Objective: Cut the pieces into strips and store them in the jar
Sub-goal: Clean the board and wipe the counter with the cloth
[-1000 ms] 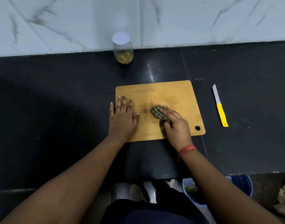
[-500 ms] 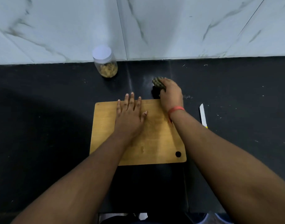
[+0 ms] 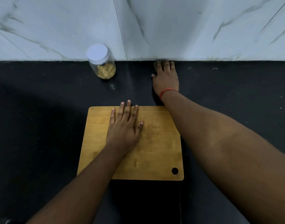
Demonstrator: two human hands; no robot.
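The left hand (image 3: 122, 128) lies flat on the wooden cutting board (image 3: 156, 152), palm down, fingers spread and straight, their tips reaching the board's far edge in the middle of the frame. It holds nothing. The board rests on the black desk (image 3: 41, 118) at lower centre, with a round hole (image 3: 174, 170) near its lower right corner and faint scuffs and crumbs on the bare wood right of the hand.

The right hand (image 3: 166, 78) is stretched out past the board to the upper centre of the frame, where the desk meets the white marble wall (image 3: 187, 29). Its fingers are extended, their tips at the foot of the wall, pressing on a small dark cloth (image 3: 156, 64), of which only a sliver shows at the left of the fingertips. Whether the fingers are gripping the cloth or only lying on it cannot be told. A red thread band (image 3: 166, 91) circles the right wrist.

The jar (image 3: 102, 63) stands upright in the upper left of centre, against the wall, well apart from both hands. Its white lid (image 3: 98, 53) is on, and pale yellowish strips (image 3: 106, 71) fill the lower part of the clear glass. A few light specks are scattered on the desk at upper right.
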